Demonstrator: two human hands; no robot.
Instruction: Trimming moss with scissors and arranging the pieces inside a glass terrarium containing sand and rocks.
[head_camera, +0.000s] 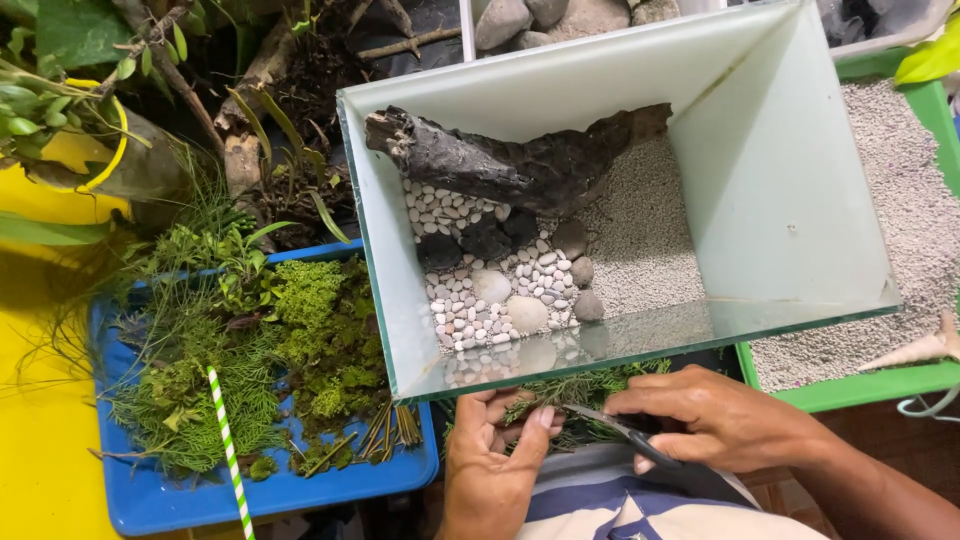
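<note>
Just one view here, head-mounted, looking steeply down from above and slightly behind the hands. Pretty close in: glass tank (620, 200) filling the middle, blue tray (270, 495) of greenery at lower left, green tray (870, 385) cut off at right. No second angle to overlap with.

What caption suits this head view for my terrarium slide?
Left hand holds a green sprig while right hand works scissors below a glass tank.

Glossy glass tank (800, 200), rough driftwood (500, 165)
</note>
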